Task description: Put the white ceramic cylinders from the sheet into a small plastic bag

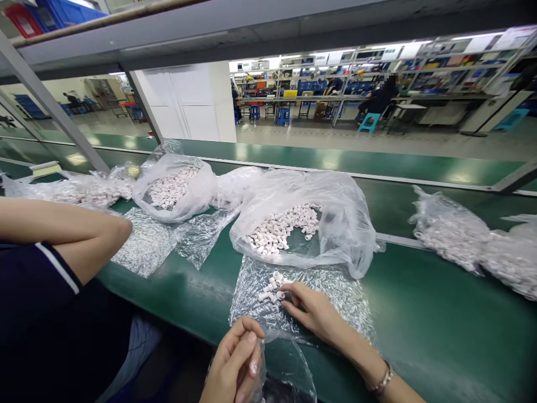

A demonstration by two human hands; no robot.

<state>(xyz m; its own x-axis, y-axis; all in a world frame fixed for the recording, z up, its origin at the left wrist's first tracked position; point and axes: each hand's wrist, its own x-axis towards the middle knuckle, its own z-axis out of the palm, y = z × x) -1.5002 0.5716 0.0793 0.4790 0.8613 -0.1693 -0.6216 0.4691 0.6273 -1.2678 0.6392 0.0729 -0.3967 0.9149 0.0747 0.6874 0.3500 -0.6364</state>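
My left hand (239,358) is closed on a clear plastic bag (293,364), which hangs at the bench's near edge. My right hand (312,310) reaches over a crinkled clear plastic sheet (335,288), thumb and index finger apart. Its fingertips are right beside a small cluster of white plastic pipe fittings (272,290); whether they touch one I cannot tell. Just beyond lies a large open plastic bag (344,224) with many more loose white fittings (281,229) spilling inside its mouth.
To the left, a co-worker's bent arm (96,229) rests near another open bag of fittings (172,187). Filled bags (453,229) lie on the green bench (419,302) at right. A metal shelf beam (251,39) crosses above. People sit at benches far behind.
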